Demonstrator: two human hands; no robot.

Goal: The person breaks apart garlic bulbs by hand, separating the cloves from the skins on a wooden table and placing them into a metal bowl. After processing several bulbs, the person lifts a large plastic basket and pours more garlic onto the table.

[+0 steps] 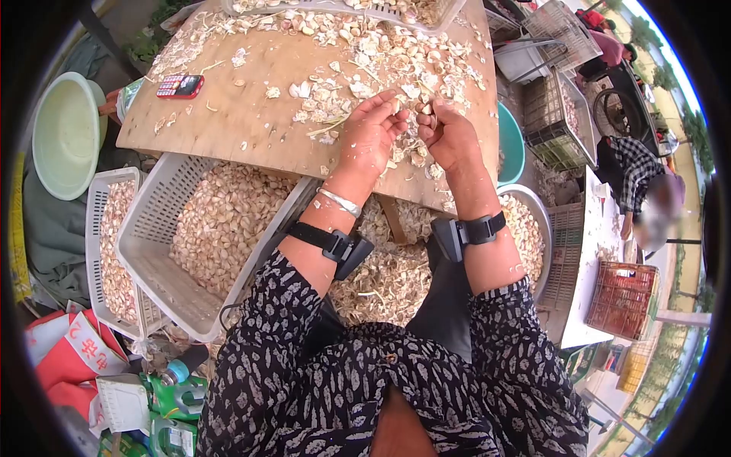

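Observation:
Above the wooden table, my left hand [370,135] is closed, its thumb and fingertips pinching a pale garlic clove [399,107]. Close beside it, my right hand [451,137] is also closed, with thumb and forefinger pinched on a small bit of garlic that is largely hidden. The fingertips of the two hands are a short gap apart. Loose garlic cloves and papery skins [365,46] lie under and beyond both hands on the wooden tabletop [251,114].
A white crate [145,221] of cloves stands left below the table, near a smaller crate [95,251]. A metal basin [542,228] of cloves is at my right, below a teal basin [512,145]. A red phone [180,86] lies on the table. Another person [640,171] sits far right.

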